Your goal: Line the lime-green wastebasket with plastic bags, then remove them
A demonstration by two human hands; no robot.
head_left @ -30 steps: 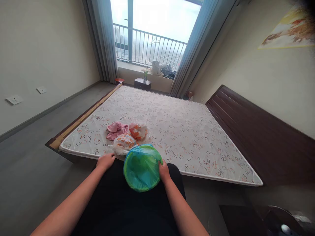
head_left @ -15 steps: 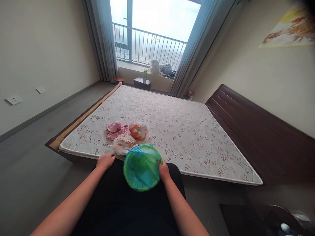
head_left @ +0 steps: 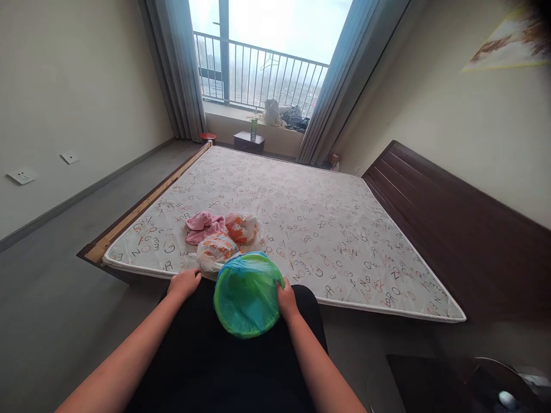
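A flat round thing of thin, see-through green and blue cloth on a green hoop (head_left: 247,298) tilts over my lap. My right hand (head_left: 286,298) pinches its right rim, thumb on the near face. My left hand (head_left: 184,284) is closed above my left thigh, by the mattress edge. Its fingertips come close to a white plastic bag with orange print (head_left: 217,248); what they hold, if anything, is hidden. Behind that lies a second printed plastic bag (head_left: 241,228), and to its left a crumpled pink cloth (head_left: 204,226).
The bags and cloth lie on a letter-patterned mattress (head_left: 301,195) in a wooden bed frame (head_left: 142,206). A dark headboard (head_left: 456,206) rises at right. Beyond the bed stand a small nightstand (head_left: 248,143) with a green glass (head_left: 253,129) and a red stool (head_left: 208,137).
The view has shifted slightly. The round hoop has tipped a little, its lower edge now slightly lower and further left. Both hands stay almost where they were.
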